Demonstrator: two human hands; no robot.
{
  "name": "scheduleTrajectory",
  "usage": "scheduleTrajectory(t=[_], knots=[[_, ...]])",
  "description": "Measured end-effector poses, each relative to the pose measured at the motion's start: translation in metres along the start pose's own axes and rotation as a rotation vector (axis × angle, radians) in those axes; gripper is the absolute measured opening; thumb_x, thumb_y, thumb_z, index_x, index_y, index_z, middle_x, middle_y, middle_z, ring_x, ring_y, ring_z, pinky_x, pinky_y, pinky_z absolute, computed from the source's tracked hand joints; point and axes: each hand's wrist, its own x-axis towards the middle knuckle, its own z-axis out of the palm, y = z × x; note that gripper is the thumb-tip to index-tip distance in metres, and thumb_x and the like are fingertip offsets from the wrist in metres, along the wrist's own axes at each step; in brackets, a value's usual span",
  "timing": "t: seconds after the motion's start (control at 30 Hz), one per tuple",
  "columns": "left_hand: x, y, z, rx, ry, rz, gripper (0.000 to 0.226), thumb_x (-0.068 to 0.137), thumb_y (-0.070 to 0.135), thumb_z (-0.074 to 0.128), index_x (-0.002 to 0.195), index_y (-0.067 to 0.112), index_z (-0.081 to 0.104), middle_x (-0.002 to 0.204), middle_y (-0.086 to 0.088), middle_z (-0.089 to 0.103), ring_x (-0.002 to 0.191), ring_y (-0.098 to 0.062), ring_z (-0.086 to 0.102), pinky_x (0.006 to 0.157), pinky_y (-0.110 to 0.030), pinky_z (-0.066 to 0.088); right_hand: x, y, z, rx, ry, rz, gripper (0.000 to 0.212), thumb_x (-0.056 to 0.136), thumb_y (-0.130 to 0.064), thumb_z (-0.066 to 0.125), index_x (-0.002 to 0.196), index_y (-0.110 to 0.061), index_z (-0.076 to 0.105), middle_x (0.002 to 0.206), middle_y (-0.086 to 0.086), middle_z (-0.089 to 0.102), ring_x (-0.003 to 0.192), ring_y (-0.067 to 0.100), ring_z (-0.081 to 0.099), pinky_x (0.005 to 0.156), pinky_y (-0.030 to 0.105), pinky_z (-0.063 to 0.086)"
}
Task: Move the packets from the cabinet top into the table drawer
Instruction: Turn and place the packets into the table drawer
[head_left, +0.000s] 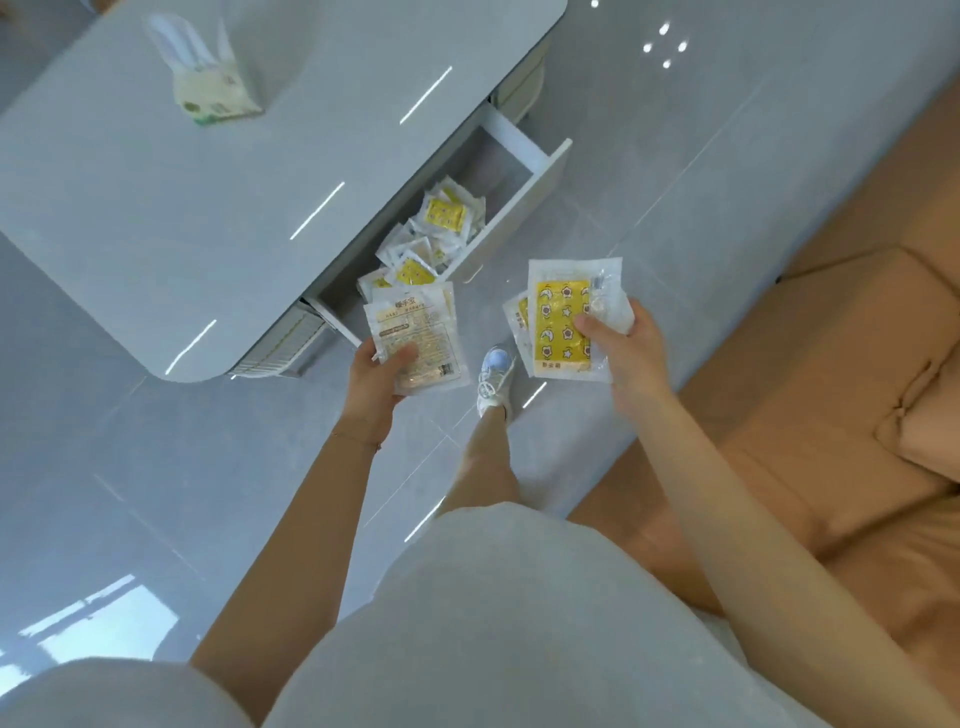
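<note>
left grip (376, 376) clasps packets (415, 338) beside open drawer (524, 202) under desk (208, 156) near edge, likely poised to drop | right grip (626, 353) clasps second stack (563, 322), waiting its turn | pile (441, 221) already in drawer

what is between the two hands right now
In the head view, the gap between the left hand and the right hand, each gripping packets, shows only a white shoe standing on the grey floor below.
</note>
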Motion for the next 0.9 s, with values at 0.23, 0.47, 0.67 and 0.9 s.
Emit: scheduleTrajectory(t=[0.23,0.47,0.67,0.9], knots=[[0.071,0.051,0.040,-0.080,0.120,-0.062,0.021,0.089,0.002,0.058,0.104,0.017,0.059,0.100,0.001,0.067,0.087,-0.015,0.067,0.068,-0.026,0.056,0.096,-0.073,0.019,-0.091,-0.073,0.033,0.028,0.080,-0.003,0.072,0.101,-0.017,0.061,0.094,0.001,0.069,0.080,0.015,0.069,0.069,0.033,0.059],[0.113,0.072,0.070,-0.170,0.207,-0.109,0.030,0.091,0.006,0.058,0.120,0.013,0.055,0.104,-0.001,0.067,0.093,-0.018,0.066,0.067,-0.025,0.056,0.170,-0.130,0.040,-0.210,-0.116,0.019,0.027,0.080,-0.008,0.074,0.103,-0.018,0.061,0.092,-0.003,0.069,0.083,0.014,0.068,0.068,0.031,0.059],[0.150,0.065,0.083,-0.343,0.360,-0.165,0.026,0.092,0.008,0.058,0.117,0.014,0.055,0.105,-0.003,0.066,0.093,-0.020,0.066,0.068,-0.026,0.059,0.233,-0.149,0.076,-0.424,-0.249,-0.038,0.020,0.081,-0.009,0.072,0.096,-0.016,0.061,0.089,0.001,0.068,0.077,0.013,0.068,0.057,0.023,0.055],[0.209,0.022,0.064,-0.427,0.462,-0.240,0.032,0.091,0.009,0.059,0.123,0.009,0.056,0.108,-0.008,0.066,0.091,-0.021,0.066,0.066,-0.026,0.057,0.307,-0.116,0.135,-0.576,-0.382,0.032,0.020,0.082,-0.006,0.070,0.094,-0.019,0.061,0.084,-0.005,0.068,0.063,-0.001,0.067,0.052,0.014,0.050]])
